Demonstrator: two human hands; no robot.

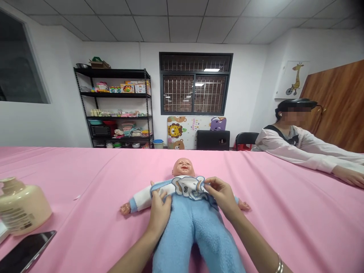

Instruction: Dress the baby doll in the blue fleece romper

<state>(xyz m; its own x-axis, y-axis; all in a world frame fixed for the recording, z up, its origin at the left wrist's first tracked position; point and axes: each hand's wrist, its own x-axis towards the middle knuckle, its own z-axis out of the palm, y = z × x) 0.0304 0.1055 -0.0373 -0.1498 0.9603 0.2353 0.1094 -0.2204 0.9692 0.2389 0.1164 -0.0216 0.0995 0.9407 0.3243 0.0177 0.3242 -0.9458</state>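
Note:
A baby doll lies on its back, head away from me and arms spread to the sides. It wears a white long-sleeved top with blue cuffs and fluffy blue overalls. An animal-face patch covers the chest and looks bunched. My left hand is closed on the blue edge of the overalls at the left of the chest, some fingertips hidden by cloth. On the other side, my right hand pinches the overalls' edge beside the patch's ear.
A pink cloth covers the table. To the left stand a cream pump bottle and a dark phone. A person sits at the right, arms on the table. Behind are a black shelf and a chair.

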